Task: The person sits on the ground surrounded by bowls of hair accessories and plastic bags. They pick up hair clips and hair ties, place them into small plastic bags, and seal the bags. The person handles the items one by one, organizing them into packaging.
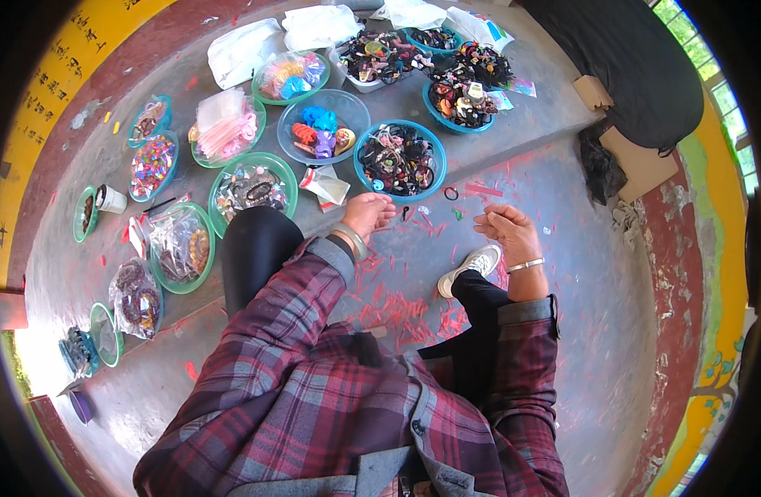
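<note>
My left hand [370, 214] is held in the air with its fingers pressed together, just below a blue basin [443, 170] full of dark hair ties [394, 157]. Whatever may be in its fingers is too small or hidden to make out. Off to the right, my right hand [511, 230] is raised over the floor near my white shoe [472, 267]. Its thumb and fingers are closed in a pinch, and I cannot make out anything between them. The two hands are apart. A small dark ring [451, 193] lies on the floor between them.
Several basins stand left and ahead, among them a clear basin [284, 124] with coloured clips and a green basin [291, 178] with packaged pieces. A white packet [327, 187] lies near my left hand. Red scraps [397, 311] litter the floor. Cardboard [637, 166] lies at right.
</note>
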Tool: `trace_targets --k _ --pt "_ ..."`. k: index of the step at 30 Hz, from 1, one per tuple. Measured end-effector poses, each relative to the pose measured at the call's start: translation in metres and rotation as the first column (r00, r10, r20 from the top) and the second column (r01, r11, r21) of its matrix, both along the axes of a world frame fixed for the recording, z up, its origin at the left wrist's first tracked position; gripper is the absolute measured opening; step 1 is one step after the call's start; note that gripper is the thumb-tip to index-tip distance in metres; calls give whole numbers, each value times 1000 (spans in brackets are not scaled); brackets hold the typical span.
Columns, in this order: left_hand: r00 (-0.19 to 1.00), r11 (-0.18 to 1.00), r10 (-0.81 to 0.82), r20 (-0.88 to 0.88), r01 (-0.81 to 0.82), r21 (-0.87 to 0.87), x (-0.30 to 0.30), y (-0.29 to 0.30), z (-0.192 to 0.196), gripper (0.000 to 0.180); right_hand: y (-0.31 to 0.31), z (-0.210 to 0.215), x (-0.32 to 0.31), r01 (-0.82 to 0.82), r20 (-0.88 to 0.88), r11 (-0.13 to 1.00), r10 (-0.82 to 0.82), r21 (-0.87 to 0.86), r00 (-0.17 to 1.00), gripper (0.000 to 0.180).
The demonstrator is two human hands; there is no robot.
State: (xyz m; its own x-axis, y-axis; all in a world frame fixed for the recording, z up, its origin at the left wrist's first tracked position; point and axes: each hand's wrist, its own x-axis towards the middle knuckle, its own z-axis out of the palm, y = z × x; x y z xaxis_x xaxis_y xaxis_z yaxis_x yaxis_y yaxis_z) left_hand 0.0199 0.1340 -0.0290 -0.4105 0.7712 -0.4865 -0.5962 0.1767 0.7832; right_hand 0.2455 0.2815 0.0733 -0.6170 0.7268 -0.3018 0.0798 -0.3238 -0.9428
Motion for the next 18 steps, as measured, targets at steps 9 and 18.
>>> trace_targets --k 9,18 --pt "980 968 -169 -106 185 167 5 -12 103 26 -24 13 -56 -45 -159 999 41 -25 987 12" --pt "740 230 655 -153 -1 973 37 -60 240 29 -27 1 -59 80 -161 994 -91 -78 983 13"
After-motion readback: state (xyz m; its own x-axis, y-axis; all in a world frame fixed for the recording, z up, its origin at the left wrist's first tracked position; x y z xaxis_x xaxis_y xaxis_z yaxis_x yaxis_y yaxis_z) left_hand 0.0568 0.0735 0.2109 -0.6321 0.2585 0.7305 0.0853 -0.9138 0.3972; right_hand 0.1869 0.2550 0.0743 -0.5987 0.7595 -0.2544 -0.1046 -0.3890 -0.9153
